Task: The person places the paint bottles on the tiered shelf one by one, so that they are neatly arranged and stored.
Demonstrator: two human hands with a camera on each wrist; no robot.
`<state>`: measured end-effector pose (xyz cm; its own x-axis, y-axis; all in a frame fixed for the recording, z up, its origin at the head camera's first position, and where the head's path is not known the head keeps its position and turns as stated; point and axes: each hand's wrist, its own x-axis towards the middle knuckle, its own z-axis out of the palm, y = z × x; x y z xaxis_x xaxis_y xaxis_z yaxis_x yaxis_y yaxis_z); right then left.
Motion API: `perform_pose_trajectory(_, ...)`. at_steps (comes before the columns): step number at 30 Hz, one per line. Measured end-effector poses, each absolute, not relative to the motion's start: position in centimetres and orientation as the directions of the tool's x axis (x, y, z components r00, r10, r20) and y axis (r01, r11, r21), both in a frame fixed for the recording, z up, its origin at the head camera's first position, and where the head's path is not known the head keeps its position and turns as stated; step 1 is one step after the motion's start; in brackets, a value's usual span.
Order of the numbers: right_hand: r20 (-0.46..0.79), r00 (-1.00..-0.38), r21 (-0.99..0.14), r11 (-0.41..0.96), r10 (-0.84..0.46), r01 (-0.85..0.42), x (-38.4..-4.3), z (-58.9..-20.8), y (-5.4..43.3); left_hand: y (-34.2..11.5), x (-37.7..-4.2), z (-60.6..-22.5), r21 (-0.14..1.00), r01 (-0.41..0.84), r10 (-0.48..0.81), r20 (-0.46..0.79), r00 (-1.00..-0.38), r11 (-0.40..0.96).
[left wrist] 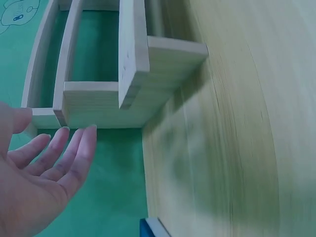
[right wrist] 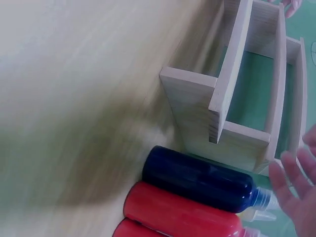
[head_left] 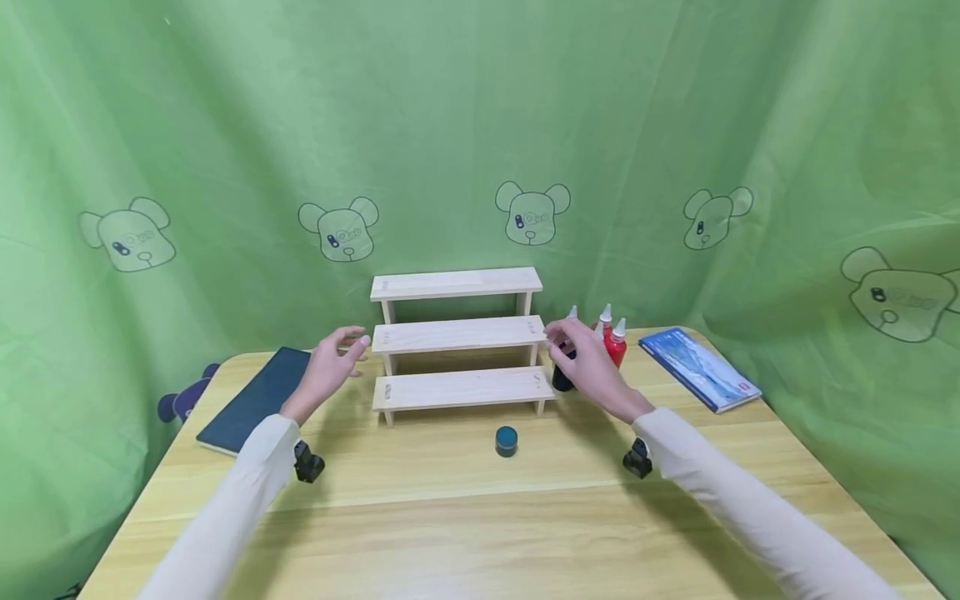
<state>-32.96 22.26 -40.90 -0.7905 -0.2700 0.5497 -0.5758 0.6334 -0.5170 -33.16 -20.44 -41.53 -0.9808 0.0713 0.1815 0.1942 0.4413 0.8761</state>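
Note:
A pale wooden three-step shelf (head_left: 457,335) stands at the back of the table, one hand at each end. My left hand (head_left: 330,367) hovers by its left end; in the left wrist view the loosely extended fingers (left wrist: 79,153) come right up to the side panel. By the right end is my right hand (head_left: 596,371), fingers slightly bent and nothing held. It partly covers squeeze bottles with pointed clear nozzles: a dark blue bottle (right wrist: 197,177) beside the shelf and red bottles (right wrist: 180,210) next to it.
A small round jar with a teal top (head_left: 506,441) sits in front of the lowest step. On the left lies a dark notebook (head_left: 258,404), on the right a blue-and-white book (head_left: 697,367). A green curtain (head_left: 450,125) with bear-head drawings hangs behind the table.

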Motion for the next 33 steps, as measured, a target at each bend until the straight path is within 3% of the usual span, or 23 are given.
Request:
perform_pose_trajectory(11,0.631,-0.766,-0.466,0.731,-0.119,-0.498,-32.7,-42.4,23.1,-19.8,-33.7,-41.6,0.943,0.108,0.035,0.102,-0.994,0.316)
perform_pose_trajectory(23,0.502,-0.863,-0.507,0.786,-0.065,-0.354,-33.0,-42.1,22.6,-19.4,-34.2,-41.0,0.991,-0.083,0.043,-0.088,-0.995,0.108)
perform_pose_trajectory(33,0.555,-0.827,-0.426,0.823,-0.091,-0.377,-33.5,-42.0,22.6,-20.0,-35.0,-40.7,0.993,-0.119,0.115,-0.12,-0.986,0.016)
